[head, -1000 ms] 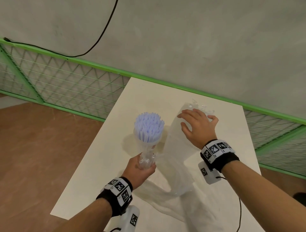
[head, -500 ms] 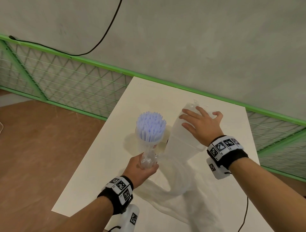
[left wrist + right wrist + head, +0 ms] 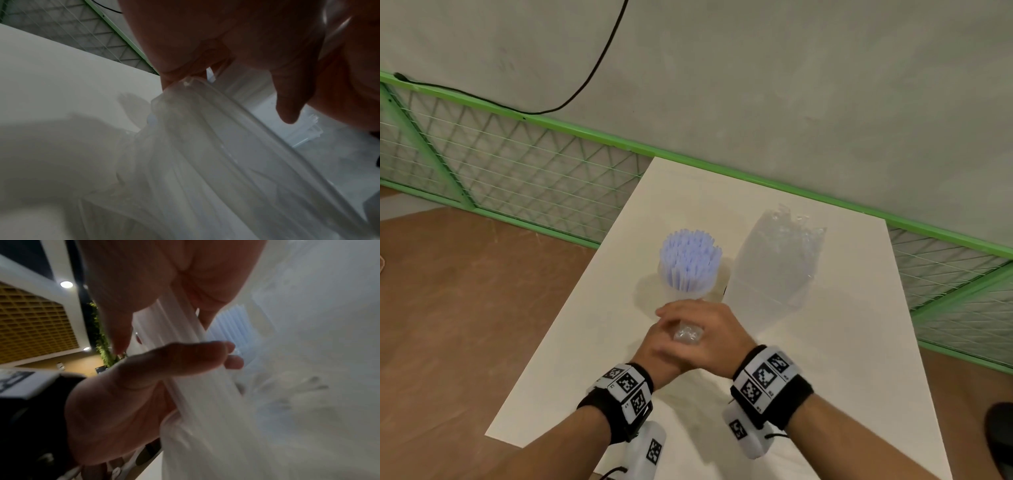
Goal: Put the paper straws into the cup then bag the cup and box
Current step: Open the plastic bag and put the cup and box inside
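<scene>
A translucent cup (image 3: 683,291) full of pale blue paper straws (image 3: 690,260) stands upright mid-table. To its right sits a clear plastic box (image 3: 777,267), seemingly under clear film. My left hand (image 3: 657,349) grips the bunched neck of the clear plastic bag (image 3: 686,334) just in front of the cup. My right hand (image 3: 705,329) lies over the left, its fingers curled round the same neck. The bag (image 3: 205,146) fans out below the left hand in the left wrist view. The right wrist view shows the bag (image 3: 205,402) running between fingers, with the straws (image 3: 230,321) behind it.
The white table (image 3: 842,359) has its left edge close to the cup, with brown floor (image 3: 465,308) beyond. A green mesh fence (image 3: 517,164) runs along the grey wall behind. A black cable (image 3: 599,68) hangs on the wall.
My right hand left the box at the right and came back to the bag's neck, onto my left hand. The left hand kept its grip and the cup stayed put.
</scene>
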Demonstrator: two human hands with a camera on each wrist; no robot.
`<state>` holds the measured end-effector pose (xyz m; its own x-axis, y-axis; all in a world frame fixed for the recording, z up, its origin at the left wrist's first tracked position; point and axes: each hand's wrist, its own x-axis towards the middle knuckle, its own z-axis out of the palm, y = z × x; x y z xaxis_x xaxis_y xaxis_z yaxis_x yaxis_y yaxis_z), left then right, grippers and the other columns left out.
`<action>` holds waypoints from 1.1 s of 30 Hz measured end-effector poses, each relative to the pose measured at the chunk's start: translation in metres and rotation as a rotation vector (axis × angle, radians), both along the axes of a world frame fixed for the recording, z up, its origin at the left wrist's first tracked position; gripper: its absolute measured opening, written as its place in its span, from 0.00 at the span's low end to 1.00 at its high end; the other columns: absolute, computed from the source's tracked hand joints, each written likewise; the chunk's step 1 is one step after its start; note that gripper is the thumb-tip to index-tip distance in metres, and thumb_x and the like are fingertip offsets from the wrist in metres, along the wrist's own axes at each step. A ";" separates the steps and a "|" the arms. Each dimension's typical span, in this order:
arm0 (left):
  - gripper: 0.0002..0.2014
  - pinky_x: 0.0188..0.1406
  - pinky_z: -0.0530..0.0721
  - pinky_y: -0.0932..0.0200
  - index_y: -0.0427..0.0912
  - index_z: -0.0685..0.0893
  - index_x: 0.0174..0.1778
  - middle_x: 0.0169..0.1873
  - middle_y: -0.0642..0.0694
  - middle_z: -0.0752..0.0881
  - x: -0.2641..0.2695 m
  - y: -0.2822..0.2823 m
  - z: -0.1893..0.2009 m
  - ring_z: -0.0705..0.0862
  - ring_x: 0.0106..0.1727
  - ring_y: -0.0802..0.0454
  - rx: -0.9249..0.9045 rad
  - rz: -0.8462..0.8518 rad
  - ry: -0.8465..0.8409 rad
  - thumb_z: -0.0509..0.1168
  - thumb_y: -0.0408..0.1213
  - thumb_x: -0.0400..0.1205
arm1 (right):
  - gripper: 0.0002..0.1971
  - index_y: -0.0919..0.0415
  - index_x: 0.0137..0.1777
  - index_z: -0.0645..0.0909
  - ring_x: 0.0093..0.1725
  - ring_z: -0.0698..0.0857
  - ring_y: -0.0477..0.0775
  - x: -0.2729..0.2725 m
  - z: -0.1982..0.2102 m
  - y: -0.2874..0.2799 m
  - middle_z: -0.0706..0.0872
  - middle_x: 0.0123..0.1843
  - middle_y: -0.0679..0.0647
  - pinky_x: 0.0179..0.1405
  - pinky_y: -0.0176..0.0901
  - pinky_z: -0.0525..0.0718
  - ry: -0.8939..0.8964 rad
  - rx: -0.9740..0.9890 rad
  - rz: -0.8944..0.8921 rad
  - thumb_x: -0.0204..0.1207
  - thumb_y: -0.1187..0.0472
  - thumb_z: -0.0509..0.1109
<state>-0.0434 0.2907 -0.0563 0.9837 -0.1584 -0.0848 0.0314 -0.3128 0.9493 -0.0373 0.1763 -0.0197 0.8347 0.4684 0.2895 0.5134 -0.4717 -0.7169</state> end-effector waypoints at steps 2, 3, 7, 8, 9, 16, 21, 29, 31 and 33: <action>0.22 0.45 0.75 0.84 0.56 0.76 0.50 0.45 0.64 0.80 -0.003 0.008 0.001 0.81 0.46 0.71 0.070 -0.123 0.049 0.79 0.38 0.68 | 0.09 0.60 0.46 0.89 0.46 0.89 0.47 0.000 -0.011 0.004 0.91 0.46 0.50 0.49 0.48 0.86 -0.052 0.067 -0.088 0.69 0.59 0.82; 0.26 0.47 0.78 0.80 0.58 0.77 0.51 0.48 0.61 0.83 -0.004 0.013 -0.003 0.84 0.48 0.70 0.039 -0.131 0.073 0.82 0.38 0.62 | 0.07 0.60 0.43 0.89 0.43 0.88 0.48 0.001 -0.015 0.006 0.91 0.42 0.50 0.45 0.49 0.86 -0.085 0.070 -0.121 0.69 0.60 0.82; 0.40 0.63 0.83 0.63 0.54 0.77 0.66 0.61 0.52 0.85 -0.011 0.023 -0.022 0.84 0.63 0.62 -0.050 -0.102 0.066 0.85 0.38 0.57 | 0.06 0.61 0.38 0.87 0.36 0.85 0.47 0.001 -0.020 0.008 0.88 0.35 0.49 0.36 0.47 0.84 -0.198 0.037 -0.189 0.66 0.66 0.82; 0.41 0.66 0.82 0.59 0.53 0.76 0.68 0.63 0.53 0.84 -0.012 0.024 -0.021 0.83 0.64 0.62 -0.040 -0.096 0.072 0.85 0.38 0.58 | 0.06 0.61 0.38 0.87 0.35 0.84 0.47 0.001 -0.019 0.006 0.87 0.35 0.50 0.35 0.45 0.83 -0.216 0.036 -0.207 0.66 0.66 0.82; 0.42 0.68 0.81 0.57 0.52 0.75 0.70 0.64 0.54 0.83 -0.011 0.026 -0.020 0.82 0.65 0.63 -0.045 -0.088 0.075 0.84 0.39 0.59 | 0.07 0.62 0.38 0.87 0.35 0.84 0.47 0.000 -0.017 0.004 0.87 0.34 0.50 0.34 0.44 0.83 -0.229 0.040 -0.229 0.66 0.65 0.83; 0.30 0.71 0.76 0.41 0.74 0.69 0.64 0.69 0.71 0.67 -0.007 0.037 -0.009 0.76 0.67 0.67 0.150 -0.189 -0.102 0.72 0.55 0.66 | 0.08 0.60 0.34 0.86 0.34 0.83 0.42 0.007 0.056 -0.036 0.87 0.33 0.47 0.37 0.40 0.83 -0.292 0.144 -0.468 0.66 0.64 0.84; 0.19 0.62 0.78 0.53 0.63 0.74 0.65 0.64 0.66 0.71 0.003 0.025 0.006 0.76 0.60 0.67 0.226 -0.208 -0.257 0.66 0.48 0.78 | 0.09 0.59 0.36 0.86 0.29 0.83 0.48 0.012 0.157 -0.085 0.89 0.33 0.54 0.30 0.43 0.78 -0.347 0.297 -0.725 0.68 0.57 0.83; 0.27 0.58 0.82 0.48 0.56 0.62 0.83 0.68 0.49 0.71 0.027 -0.032 0.042 0.84 0.50 0.45 0.466 -0.346 -0.244 0.57 0.39 0.86 | 0.10 0.62 0.37 0.86 0.32 0.90 0.59 0.051 0.193 -0.118 0.89 0.31 0.54 0.33 0.50 0.89 -0.359 0.294 -0.873 0.67 0.55 0.81; 0.26 0.62 0.81 0.47 0.54 0.60 0.84 0.70 0.46 0.72 0.031 -0.043 0.046 0.83 0.58 0.43 0.533 -0.389 -0.227 0.55 0.39 0.88 | 0.10 0.61 0.37 0.86 0.34 0.89 0.58 0.058 0.184 -0.116 0.90 0.33 0.54 0.35 0.47 0.88 -0.343 0.251 -0.897 0.67 0.54 0.80; 0.24 0.65 0.79 0.46 0.51 0.62 0.83 0.69 0.44 0.77 0.034 -0.050 0.048 0.81 0.63 0.43 0.558 -0.402 -0.211 0.53 0.38 0.88 | 0.10 0.59 0.36 0.86 0.33 0.88 0.55 0.060 0.183 -0.114 0.89 0.33 0.53 0.36 0.44 0.87 -0.367 0.228 -0.921 0.67 0.52 0.80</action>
<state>-0.0091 0.2407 -0.0079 0.8627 -0.5004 -0.0734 -0.3545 -0.7017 0.6180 0.0229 0.0624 0.1633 0.6844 -0.4103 0.6027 0.2262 -0.6664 -0.7105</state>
